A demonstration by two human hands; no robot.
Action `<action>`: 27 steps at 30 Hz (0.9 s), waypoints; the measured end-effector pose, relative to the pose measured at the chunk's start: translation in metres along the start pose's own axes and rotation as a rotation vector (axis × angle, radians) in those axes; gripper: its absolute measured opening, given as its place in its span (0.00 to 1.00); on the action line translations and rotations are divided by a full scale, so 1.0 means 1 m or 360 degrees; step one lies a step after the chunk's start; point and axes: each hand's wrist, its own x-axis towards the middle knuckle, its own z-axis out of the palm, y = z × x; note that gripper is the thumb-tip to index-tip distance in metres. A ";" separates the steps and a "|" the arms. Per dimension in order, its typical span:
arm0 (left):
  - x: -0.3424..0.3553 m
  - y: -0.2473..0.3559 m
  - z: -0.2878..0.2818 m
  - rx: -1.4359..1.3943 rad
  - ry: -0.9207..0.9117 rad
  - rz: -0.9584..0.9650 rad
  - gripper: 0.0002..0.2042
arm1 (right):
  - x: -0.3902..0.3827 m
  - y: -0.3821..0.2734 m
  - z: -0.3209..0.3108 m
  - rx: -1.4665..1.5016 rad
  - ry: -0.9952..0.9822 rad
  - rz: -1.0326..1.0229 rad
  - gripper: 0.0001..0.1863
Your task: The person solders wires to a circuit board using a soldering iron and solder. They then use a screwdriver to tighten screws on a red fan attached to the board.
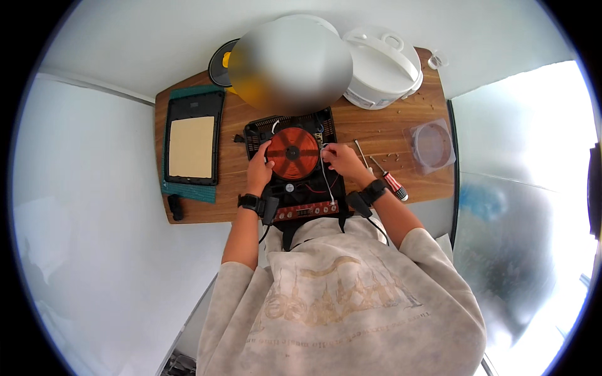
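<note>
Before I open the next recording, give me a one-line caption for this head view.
Left hand at a copper-coloured coil, right hand at a white wire, over an opened black appliance.

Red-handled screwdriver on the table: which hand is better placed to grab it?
Right, probably: the red-handled screwdriver lies just to the right of the right hand, though that hand seems busy with a white wire. The left hand is at the left edge of the reddish coil, likely needing to reach across.

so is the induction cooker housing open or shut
Open: the housing leaves its copper-coloured coil and red circuit board exposed.
</note>
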 end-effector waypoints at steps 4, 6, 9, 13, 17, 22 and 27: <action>0.000 -0.003 0.000 0.0015 0.0003 -0.0077 0.34 | 0.016 0.005 0.015 -0.0493 0.0189 -0.0368 0.08; 0.001 -0.006 0.000 -0.0004 0.0025 -0.0024 0.34 | 0.020 0.007 0.019 -0.0468 0.0239 -0.0400 0.08; -0.001 -0.010 0.000 -0.0012 0.0016 -0.0055 0.34 | 0.022 0.009 0.022 -0.0448 0.0279 -0.0359 0.07; -0.001 -0.008 -0.002 -0.0024 -0.0027 -0.0070 0.34 | 0.022 0.010 0.025 -0.0577 0.0294 -0.0340 0.06; 0.000 -0.015 -0.001 -0.0039 0.0004 -0.0052 0.34 | 0.022 0.003 0.022 -0.0320 0.0171 -0.0122 0.05; 0.002 -0.002 -0.004 -0.0072 0.0023 -0.0144 0.32 | 0.026 0.006 0.021 -0.0212 0.0176 -0.0073 0.06; 0.000 0.004 -0.007 -0.0016 -0.0016 -0.0173 0.32 | 0.025 0.013 0.023 -0.0221 0.0197 -0.0121 0.06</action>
